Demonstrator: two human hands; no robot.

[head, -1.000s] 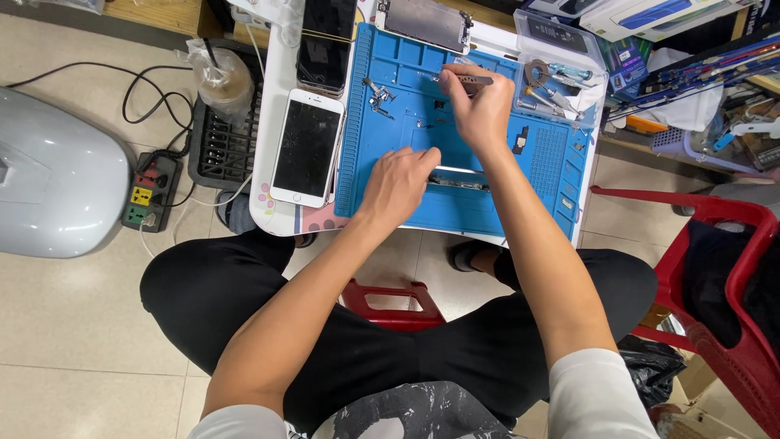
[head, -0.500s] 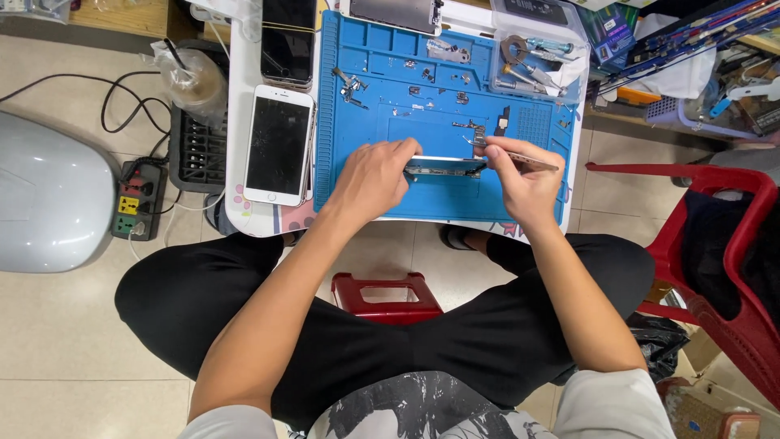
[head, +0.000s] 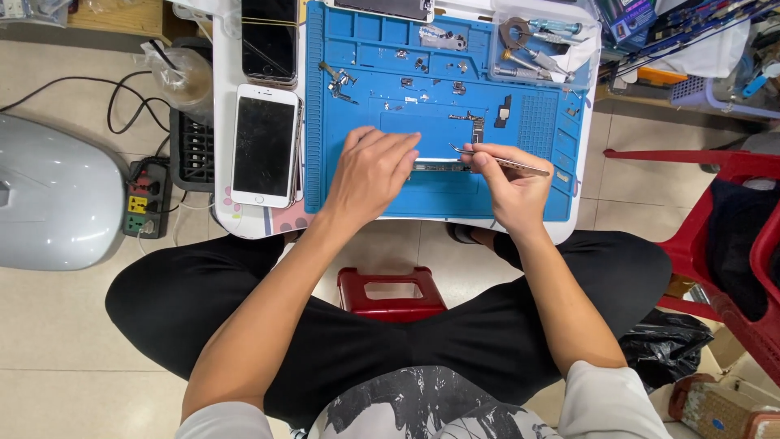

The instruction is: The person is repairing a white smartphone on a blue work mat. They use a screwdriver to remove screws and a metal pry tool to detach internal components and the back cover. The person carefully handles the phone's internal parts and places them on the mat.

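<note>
Left hand (head: 370, 175): fingers curled down, pinning circuit board (head: 439, 166) on blue mat (head: 357, 106)
Right hand (head: 512, 183): pinched around tweezers (head: 497, 161), tips at board

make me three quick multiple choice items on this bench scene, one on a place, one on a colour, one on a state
1. Where does the white phone lie?
A. on the blue mat
B. left of the blue mat, on the white table
C. on the red stool

2. What colour is the work mat?
A. blue
B. green
C. grey

3. What is the right hand doing?
A. resting open on the knee
B. holding a cup
C. pinching metal tweezers

Answers:
1 B, the phone sits face up on the white table beside the mat's left edge.
2 A, the mat under both hands is bright blue.
3 C, the right hand's grip is closed on the tweezers, their tip pointing toward the narrow part that the left hand steadies.
</note>
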